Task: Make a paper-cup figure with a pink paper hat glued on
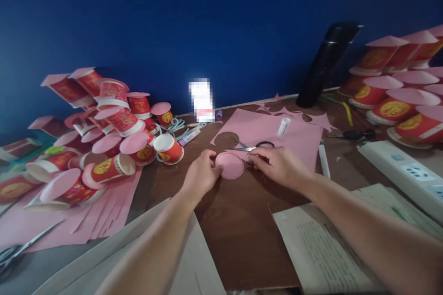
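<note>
My left hand point(204, 173) grips a round pink paper disc point(229, 166) by its left edge, thumb on top. A thin line runs round just inside the disc's rim. Right of the disc, my right hand point(275, 164) has its fingers pinched together; what is between them, if anything, I cannot make out. Black-handled scissors point(249, 149) lie partly open just behind the right fingers, on a pink paper sheet point(294, 147) with a round hole cut in it. On the same sheet stands a white glue-stick-like tube point(283, 127).
Red paper cups point(168, 149) with pink paper tops pile up at left; more red cups point(394, 108) stack at right. A black flask point(327, 64) stands by the blue wall. A power strip point(404, 170), printed papers point(314, 239) and other scissors point(31, 244) lie around.
</note>
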A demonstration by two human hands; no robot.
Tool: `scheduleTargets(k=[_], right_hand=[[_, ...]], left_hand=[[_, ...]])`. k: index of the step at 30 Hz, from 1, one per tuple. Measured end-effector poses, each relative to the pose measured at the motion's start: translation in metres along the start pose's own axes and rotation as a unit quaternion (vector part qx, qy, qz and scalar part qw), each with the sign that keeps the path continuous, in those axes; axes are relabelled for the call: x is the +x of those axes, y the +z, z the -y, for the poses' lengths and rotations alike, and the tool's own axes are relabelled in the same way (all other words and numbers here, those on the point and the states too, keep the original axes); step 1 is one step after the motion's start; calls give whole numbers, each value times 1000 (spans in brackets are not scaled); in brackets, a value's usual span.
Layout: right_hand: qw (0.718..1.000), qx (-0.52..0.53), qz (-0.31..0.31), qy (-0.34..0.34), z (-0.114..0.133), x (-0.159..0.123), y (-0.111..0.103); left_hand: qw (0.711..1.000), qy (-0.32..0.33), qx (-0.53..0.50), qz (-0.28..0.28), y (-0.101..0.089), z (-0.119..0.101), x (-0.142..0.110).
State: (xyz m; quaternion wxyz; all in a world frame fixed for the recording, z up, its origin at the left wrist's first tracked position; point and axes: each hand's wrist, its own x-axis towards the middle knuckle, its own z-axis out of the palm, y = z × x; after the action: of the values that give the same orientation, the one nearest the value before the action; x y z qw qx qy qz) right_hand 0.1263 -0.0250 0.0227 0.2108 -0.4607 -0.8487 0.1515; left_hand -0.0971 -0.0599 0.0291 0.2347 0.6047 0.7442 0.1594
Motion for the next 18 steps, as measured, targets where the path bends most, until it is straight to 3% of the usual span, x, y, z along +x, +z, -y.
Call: scheduleTargets(k=[3, 5, 8, 11, 15, 18], right_hand=[[999, 23, 8, 22, 4, 0, 1], [999, 31, 17, 31, 4, 0, 2], [998, 52, 26, 34, 4, 1, 4], [994, 98, 26, 47, 4, 0, 7], [971, 219, 51, 78, 8, -1, 12], [965, 244, 62, 77, 10, -2, 14]], left_hand=[[982, 78, 136, -109, -2, 1, -7], [963, 150, 182, -133, -6, -1, -11], [949, 244, 192, -52, -12, -5, -17], [939, 276, 207, 5, -12, -8, -23], [925, 282, 254, 36, -8, -10, -21], [917, 291, 271, 25, -4, -9, -18]])
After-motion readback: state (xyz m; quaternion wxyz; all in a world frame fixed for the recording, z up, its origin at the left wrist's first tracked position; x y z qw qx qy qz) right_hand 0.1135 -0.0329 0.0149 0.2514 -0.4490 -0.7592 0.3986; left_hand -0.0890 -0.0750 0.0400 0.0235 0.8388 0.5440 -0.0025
